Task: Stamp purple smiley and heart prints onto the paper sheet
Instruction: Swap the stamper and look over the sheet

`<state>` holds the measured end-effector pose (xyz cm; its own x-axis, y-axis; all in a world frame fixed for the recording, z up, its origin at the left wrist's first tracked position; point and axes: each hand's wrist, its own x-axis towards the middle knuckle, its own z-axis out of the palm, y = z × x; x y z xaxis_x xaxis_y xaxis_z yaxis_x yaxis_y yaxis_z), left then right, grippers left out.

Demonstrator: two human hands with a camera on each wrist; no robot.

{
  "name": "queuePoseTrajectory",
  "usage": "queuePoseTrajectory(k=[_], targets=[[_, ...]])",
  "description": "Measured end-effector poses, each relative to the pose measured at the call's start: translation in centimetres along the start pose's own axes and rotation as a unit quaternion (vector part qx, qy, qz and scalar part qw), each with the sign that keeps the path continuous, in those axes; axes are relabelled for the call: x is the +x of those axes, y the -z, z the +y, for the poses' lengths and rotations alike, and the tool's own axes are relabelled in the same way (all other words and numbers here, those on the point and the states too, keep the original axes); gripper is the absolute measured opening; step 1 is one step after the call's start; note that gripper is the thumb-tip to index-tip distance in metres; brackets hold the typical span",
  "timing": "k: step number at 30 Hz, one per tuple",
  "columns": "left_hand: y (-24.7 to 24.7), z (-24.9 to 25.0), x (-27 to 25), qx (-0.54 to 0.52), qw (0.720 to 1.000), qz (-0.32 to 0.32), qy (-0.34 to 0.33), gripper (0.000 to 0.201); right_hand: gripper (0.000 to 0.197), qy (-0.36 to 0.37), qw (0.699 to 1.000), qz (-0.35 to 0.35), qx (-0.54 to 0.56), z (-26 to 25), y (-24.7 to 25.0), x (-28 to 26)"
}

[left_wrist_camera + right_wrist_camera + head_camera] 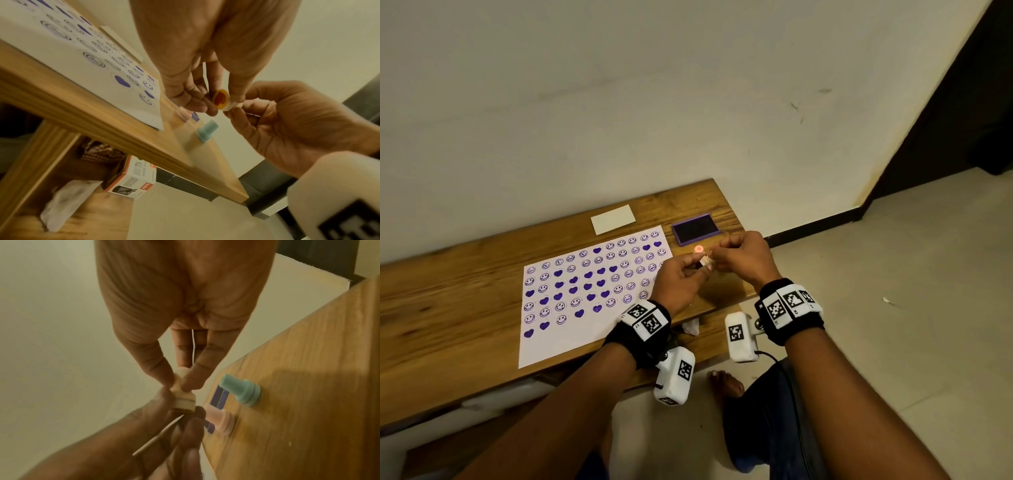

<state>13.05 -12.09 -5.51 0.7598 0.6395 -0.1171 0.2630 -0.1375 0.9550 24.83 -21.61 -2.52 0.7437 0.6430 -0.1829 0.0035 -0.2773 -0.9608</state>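
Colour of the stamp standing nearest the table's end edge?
Teal: the small teal plastic stamp, clearest in the right wrist view.

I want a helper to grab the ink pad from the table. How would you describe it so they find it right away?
On the wooden table, look past the far right corner of the stamped paper sheet. There lies the ink pad, a flat rectangle with a purple rim and a dark inked face. The white card to its left is plain and pale, and the small stamps are upright knobs.
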Motion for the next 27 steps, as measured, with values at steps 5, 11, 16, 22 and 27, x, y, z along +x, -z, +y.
queuePoseTrajectory(k=[5,11,16,22,27], targets=[[-0.2,0.6,0.3,-0.058,0.997,0.041,0.003,0.037,0.004,-0.009,0.997,0.001,0.079,-0.4,0.1,-0.2],[-0.2,0.2,0.1,-0.081,0.994,0.069,0.018,0.032,0.003,-0.036,0.968,0.140,0.206,-0.1,1.9,0.8],[-0.5,-1.7,-0.3,0.025,0.999,0.034,0.029,0.038,0.009,-0.026,0.968,0.129,0.212,0.5,1.8,1.0],[-1.7,-1.0,0.4,0.150,0.989,0.011,0.006,0.034,0.018,0.004,0.974,0.068,0.216,0.1,0.9,1.0],[-1.7,-0.6,0.7,0.302,0.949,-0.014,-0.083,0.025,0.021,-0.027,0.930,-0.008,0.366,0.0,1.8,0.7]])
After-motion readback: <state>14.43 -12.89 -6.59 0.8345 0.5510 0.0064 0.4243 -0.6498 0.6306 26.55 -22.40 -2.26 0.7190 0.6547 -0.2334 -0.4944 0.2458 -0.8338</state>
